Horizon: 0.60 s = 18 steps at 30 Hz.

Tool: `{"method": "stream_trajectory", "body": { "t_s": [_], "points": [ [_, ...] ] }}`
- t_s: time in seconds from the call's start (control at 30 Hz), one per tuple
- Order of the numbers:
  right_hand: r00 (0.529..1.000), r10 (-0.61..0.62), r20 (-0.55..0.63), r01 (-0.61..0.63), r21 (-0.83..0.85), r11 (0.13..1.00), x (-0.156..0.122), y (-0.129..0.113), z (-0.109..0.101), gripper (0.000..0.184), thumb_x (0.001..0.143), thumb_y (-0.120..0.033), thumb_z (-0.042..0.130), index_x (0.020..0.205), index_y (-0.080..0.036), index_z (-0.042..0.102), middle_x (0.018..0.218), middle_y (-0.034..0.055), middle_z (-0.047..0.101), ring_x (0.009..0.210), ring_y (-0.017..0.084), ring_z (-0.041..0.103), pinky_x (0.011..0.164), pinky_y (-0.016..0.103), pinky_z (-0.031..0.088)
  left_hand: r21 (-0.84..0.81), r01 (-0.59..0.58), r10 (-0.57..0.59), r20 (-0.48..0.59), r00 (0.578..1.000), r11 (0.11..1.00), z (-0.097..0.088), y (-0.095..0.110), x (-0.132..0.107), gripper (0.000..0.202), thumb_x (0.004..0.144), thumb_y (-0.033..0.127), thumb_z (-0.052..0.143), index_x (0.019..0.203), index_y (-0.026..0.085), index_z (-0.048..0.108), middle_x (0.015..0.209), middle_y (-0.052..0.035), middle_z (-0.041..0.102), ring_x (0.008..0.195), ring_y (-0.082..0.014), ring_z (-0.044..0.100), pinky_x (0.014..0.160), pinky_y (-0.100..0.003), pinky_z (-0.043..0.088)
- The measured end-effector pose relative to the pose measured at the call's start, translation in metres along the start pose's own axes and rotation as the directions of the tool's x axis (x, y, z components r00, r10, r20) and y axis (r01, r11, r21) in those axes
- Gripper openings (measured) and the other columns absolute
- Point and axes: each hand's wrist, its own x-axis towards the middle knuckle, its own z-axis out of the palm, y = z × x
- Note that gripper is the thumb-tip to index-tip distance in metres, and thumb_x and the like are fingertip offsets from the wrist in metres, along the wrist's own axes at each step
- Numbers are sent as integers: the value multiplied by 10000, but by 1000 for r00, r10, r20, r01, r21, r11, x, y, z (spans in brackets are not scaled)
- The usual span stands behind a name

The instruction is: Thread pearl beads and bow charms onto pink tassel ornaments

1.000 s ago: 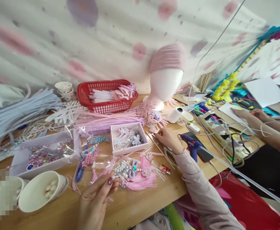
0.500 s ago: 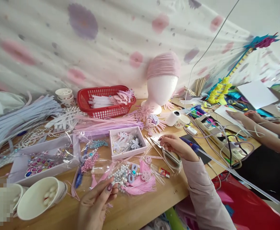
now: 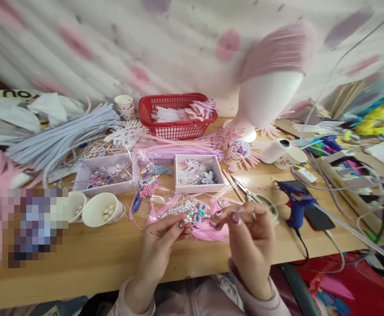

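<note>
Lower centre: left hand (image 3: 159, 243) pinches tiny piece (image 3: 186, 219); right hand (image 3: 253, 241) curled, pinch unclear — glue gun (image 3: 296, 204) at centre right, likely for reach.

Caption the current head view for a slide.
Both hands close together at a table with beads, scissors, a glue gun and a basket.

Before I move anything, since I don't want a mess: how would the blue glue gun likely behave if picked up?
The glue gun looks like hard plastic, so it should feel stiff. The long glue stick jutting from its back may make it tail-heavy and swing into things. The black cord at its handle could tug.
</note>
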Motion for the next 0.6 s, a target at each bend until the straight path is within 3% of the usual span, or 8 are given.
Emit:
{"method": "stream_trajectory", "body": {
  "t_s": [0.13, 0.3, 0.6],
  "points": [
    [989, -147, 24, 148, -69, 987, -24, 19, 26, 185, 978, -120, 592, 1061, -285, 583, 867, 20, 731, 796, 195, 742, 581, 287, 606, 55, -67, 64, 52, 997, 996, -2, -2, -1, 245, 625, 366, 926, 806, 220, 849, 750, -63, 780, 631, -144, 724, 597, -192, 613],
    [976, -215, -44, 211, -79, 974, -21, 29, 26, 272, 964, -69, 578, 1112, -292, 622, 952, 36, 720, 814, 199, 745, 579, 306, 640, 84, -97, 91, 73, 993, 992, -4, -2, -1, 215, 675, 372, 899, 831, 232, 852, 762, -60, 760, 649, -160, 724, 609, -228, 623],
    [985, -168, -21, 166, -88, 982, -15, 29, 25, 249, 934, -43, 608, 1043, -260, 668, 914, 45, 735, 793, 195, 740, 615, 313, 672, 62, -93, 86, 116, 990, 994, -4, -1, 2, 164, 710, 346, 881, 844, 257, 850, 772, -44, 751, 655, -148, 721, 608, -215, 616]
  ]
}}
